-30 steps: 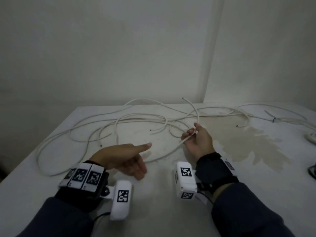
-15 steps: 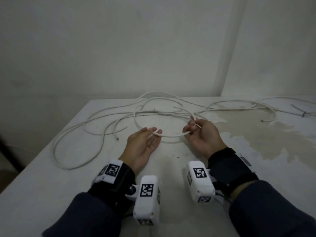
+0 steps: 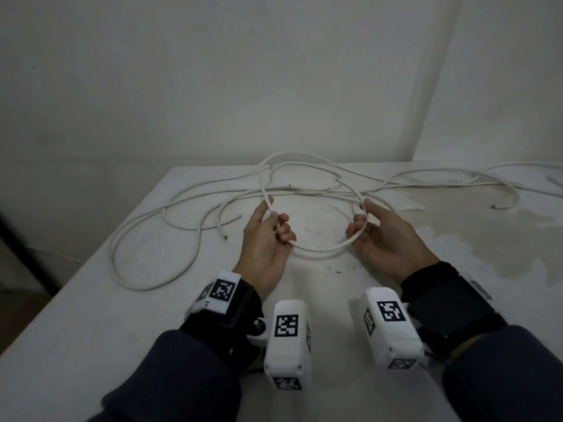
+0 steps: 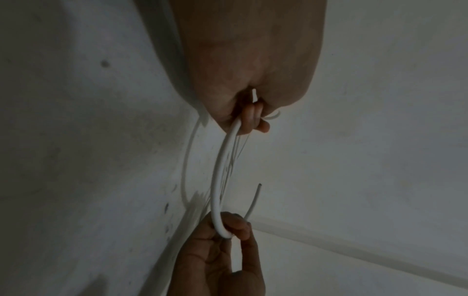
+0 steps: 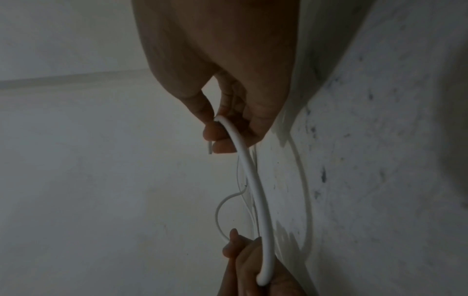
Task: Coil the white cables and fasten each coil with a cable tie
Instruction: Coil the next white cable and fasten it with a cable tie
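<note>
Cable (image 3: 316, 250) hangs in a shallow arc between both hands, lifted just above the table (image 3: 91, 330) near the middle of its near half. The left hand (image 3: 265, 239) has its fingers curled round the cable at the arc's left end, thumb and forefinger pinching it; from that pinch the cable runs up and away toward the far edge, bends into a large loop and comes round to the right hand (image 3: 387, 239). In the left wrist view the left hand (image 4: 249, 84) closes on the cable (image 4: 217, 180), which curves down to the other hand's fingers (image 4: 235, 226). The right hand pinches the cable at the arc's right end between thumb and curled fingers, and a short cut end sticks out just past the fingertips; the right wrist view shows the right hand (image 5: 222, 84) gripping the cable (image 5: 255, 190) with that stub beside the fingers. So the held span lies between the two grips, sagging toward the near edge, its lowest part close over the tabletop. More cables (image 3: 170, 226) sprawl in loose curves over the far left part of the table and along the far edge toward the right corner. A large stain (image 3: 487, 239) marks the right side of the table.
</note>
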Demonstrator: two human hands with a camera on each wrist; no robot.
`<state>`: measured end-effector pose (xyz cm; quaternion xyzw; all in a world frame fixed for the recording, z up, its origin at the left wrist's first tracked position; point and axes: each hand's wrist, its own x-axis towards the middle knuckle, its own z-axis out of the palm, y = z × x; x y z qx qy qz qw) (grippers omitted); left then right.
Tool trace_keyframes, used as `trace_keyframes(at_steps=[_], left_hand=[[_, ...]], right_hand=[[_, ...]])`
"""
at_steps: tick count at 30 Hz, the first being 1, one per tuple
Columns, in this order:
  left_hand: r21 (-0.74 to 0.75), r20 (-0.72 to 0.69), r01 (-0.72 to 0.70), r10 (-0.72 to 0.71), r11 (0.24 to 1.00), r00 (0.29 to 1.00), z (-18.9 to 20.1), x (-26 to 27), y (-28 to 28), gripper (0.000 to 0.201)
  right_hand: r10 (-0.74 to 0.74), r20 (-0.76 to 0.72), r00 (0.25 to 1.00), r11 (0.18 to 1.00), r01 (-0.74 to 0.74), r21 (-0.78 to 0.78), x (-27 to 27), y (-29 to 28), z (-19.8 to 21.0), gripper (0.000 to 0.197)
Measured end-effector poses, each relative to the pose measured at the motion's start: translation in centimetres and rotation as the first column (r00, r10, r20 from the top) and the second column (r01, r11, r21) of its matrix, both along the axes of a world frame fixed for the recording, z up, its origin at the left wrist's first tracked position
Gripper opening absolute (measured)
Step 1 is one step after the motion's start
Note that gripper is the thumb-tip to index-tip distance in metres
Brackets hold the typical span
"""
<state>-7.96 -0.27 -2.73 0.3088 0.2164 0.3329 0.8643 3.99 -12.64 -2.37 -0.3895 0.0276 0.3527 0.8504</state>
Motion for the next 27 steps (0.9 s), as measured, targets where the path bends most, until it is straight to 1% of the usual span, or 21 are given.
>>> trace_keyframes(at_steps=[3, 5, 8, 10, 11, 13, 14, 15, 18, 19, 21, 23, 25, 27], left_hand=[[0.009, -0.037, 0.034, -0.033, 0.999, 0.999, -0.1, 0.0, 0.1, 0.034], [0.008, -0.048, 0.048, -0.047, 0.999, 0.998, -0.2, 0.1, 0.1, 0.033], [0.016, -0.054, 0.080, -0.079, 0.997, 0.995, 0.0, 0.1, 0.0, 0.024], [0.031, -0.057, 0.108, -0.106, 0.994, 0.993, 0.1, 0.0, -0.1, 0.022], [0.039, -0.053, 0.125, -0.123, 0.991, 0.991, 0.1, 0.0, -0.1, 0.021], [0.050, -0.043, 0.160, -0.158, 0.986, 0.987, 0.0, 0.0, -0.2, 0.022], [0.060, -0.047, 0.177, -0.174, 0.982, 0.984, 0.0, 0.1, -0.2, 0.021], [0.080, -0.065, 0.194, -0.189, 0.978, 0.980, 0.0, 0.1, -0.2, 0.020], [0.167, -0.166, 0.257, -0.230, 0.952, 0.959, 0.0, 0.1, -0.4, 0.012], [0.202, -0.193, 0.280, -0.242, 0.938, 0.951, 0.0, 0.1, -0.4, 0.008], [0.280, -0.252, 0.309, -0.241, 0.909, 0.937, -0.1, 0.0, -0.6, 0.007], [0.340, -0.300, 0.343, -0.245, 0.876, 0.922, -0.1, -0.1, -0.8, 0.011], [0.380, -0.335, 0.402, -0.281, 0.833, 0.899, -0.1, -0.2, -1.0, 0.023], [0.410, -0.347, 0.446, -0.316, 0.795, 0.883, -0.2, -0.4, -1.2, 0.028]], right_hand=[[0.005, 0.017, 1.000, 1.000, -0.005, -0.014, 0.0, -0.1, 0.0, 0.009], [0.000, 0.049, 0.999, 1.000, 0.001, -0.010, 0.0, -0.3, 0.2, 0.009], [0.031, 0.109, 0.994, 0.999, -0.028, -0.034, 0.0, -0.3, 0.2, 0.021], [0.066, 0.130, 0.989, 0.996, -0.058, -0.066, 0.0, -0.2, 0.2, 0.025], [0.087, 0.137, 0.987, 0.994, -0.077, -0.081, -0.1, -0.1, 0.3, 0.022], [0.133, 0.177, 0.975, 0.987, -0.114, -0.115, -0.4, -0.1, 0.5, 0.011], [0.154, 0.219, 0.963, 0.983, -0.127, -0.136, -0.5, -0.1, 0.5, 0.005], [0.170, 0.270, 0.948, 0.978, -0.129, -0.162, -0.7, 0.0, 0.5, 0.004], [0.182, 0.406, 0.896, 0.967, -0.089, -0.239, -1.0, 0.6, 0.3, 0.028], [0.187, 0.439, 0.879, 0.965, -0.081, -0.250, -1.2, 0.8, 0.4, 0.032], [0.187, 0.502, 0.845, 0.967, -0.067, -0.247, -1.3, 0.9, 0.3, 0.034], [0.172, 0.554, 0.815, 0.971, -0.045, -0.235, -1.4, 0.8, 0.3, 0.033], [0.185, 0.594, 0.783, 0.966, -0.034, -0.257, -1.6, 0.6, 0.4, 0.031], [0.203, 0.621, 0.757, 0.960, -0.030, -0.277, -1.8, 0.6, 0.4, 0.030]])
